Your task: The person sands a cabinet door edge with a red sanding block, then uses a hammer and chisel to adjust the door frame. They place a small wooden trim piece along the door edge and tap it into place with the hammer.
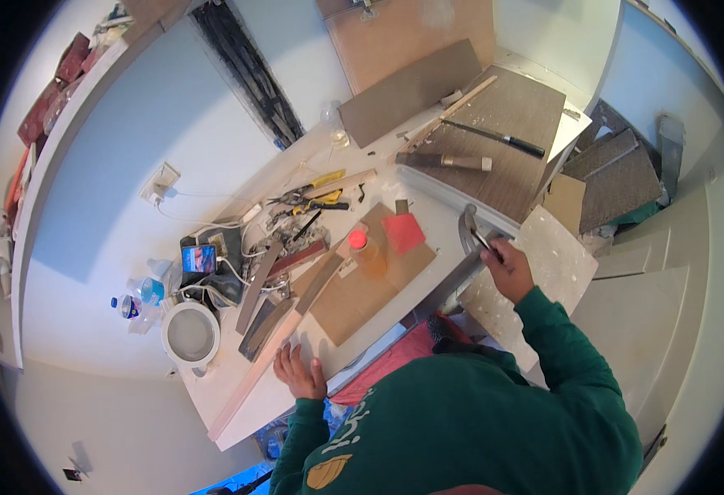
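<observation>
My right hand (509,271) is wrapped round the handle of a claw hammer (467,224), whose metal head is raised near the right edge of the white worktop. Fingers apart, my left hand (299,373) rests on the worktop's near edge, beside a long pale wooden strip (250,388). Beyond that hand lies a brown board (337,318). On the board stand a bottle of orange liquid with a red cap (369,256) and a red square piece (403,233). Curved brown wooden pieces (319,280) lie along the board's left side.
Pliers with yellow handles (325,196) and loose metal bits lie at the back. A lit phone (199,259), a round white lamp (190,333) and plastic bottles (149,290) are at left. A handsaw (494,137) and chisel-like tool (444,161) lie on a brown panel (515,103).
</observation>
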Demonstrator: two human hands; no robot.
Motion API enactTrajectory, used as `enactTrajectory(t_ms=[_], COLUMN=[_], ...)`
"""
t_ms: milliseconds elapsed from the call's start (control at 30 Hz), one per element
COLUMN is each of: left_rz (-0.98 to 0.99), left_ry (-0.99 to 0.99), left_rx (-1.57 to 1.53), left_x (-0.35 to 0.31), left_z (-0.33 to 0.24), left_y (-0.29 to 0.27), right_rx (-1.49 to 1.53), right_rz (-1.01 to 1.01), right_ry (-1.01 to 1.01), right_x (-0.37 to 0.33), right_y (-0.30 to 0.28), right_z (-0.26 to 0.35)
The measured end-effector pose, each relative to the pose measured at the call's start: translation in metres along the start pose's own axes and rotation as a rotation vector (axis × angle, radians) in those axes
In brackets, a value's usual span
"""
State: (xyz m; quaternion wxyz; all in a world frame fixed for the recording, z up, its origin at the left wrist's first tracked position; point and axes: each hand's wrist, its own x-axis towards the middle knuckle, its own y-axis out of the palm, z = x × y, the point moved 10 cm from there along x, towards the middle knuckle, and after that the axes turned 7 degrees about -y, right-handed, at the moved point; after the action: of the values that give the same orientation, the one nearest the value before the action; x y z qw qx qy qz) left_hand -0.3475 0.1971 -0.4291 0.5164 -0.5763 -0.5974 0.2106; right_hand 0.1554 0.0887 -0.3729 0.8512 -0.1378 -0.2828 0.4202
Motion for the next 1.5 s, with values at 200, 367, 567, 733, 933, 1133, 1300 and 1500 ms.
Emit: enactTrajectory(t_ms=[200, 367, 567, 733, 933, 1133, 1300, 1500], left_rz=[-0.059, -0.036, -0.067, -0.034, -0.072, -0.363, -0.457, -0.452], left_ry=[-0.110, -0.133, -0.142, -0.136, -0.101, 0.126, 0.116, -0.053], left_rx=[0.020, 0.023, -0.017, 0.015, 0.106, 0.184, 0.110, -0.002], left_x=[-0.002, 0.008, 0.008, 0.008, 0.040, 0.142, 0.203, 0.209], left_z=[0.007, 0.004, 0.000, -0.002, -0.017, -0.096, -0.134, -0.105], left_y=[-0.005, -0.003, -0.006, -0.003, -0.019, -0.108, -0.140, -0.156], right_rx=[-0.229, -0.503, -0.486, -0.456, -0.445, -0.371, -0.458, -0.387], right_rz=[-0.039, -0.049, 0.241, 0.210, 0.259, 0.244, 0.277, 0.333], right_ry=[-0.192, -0.165, -0.064, -0.109, -0.086, -0.144, -0.194, -0.305], right_x=[0.138, 0.219, 0.262, 0.271, 0.276, 0.280, 0.270, 0.267], right_y=[-0.052, -0.085, -0.063, -0.054, -0.046, -0.032, -0.034, -0.028], right_z=[-0.026, -0.107, -0.154, -0.173, -0.175, -0.197, -0.197, -0.207])
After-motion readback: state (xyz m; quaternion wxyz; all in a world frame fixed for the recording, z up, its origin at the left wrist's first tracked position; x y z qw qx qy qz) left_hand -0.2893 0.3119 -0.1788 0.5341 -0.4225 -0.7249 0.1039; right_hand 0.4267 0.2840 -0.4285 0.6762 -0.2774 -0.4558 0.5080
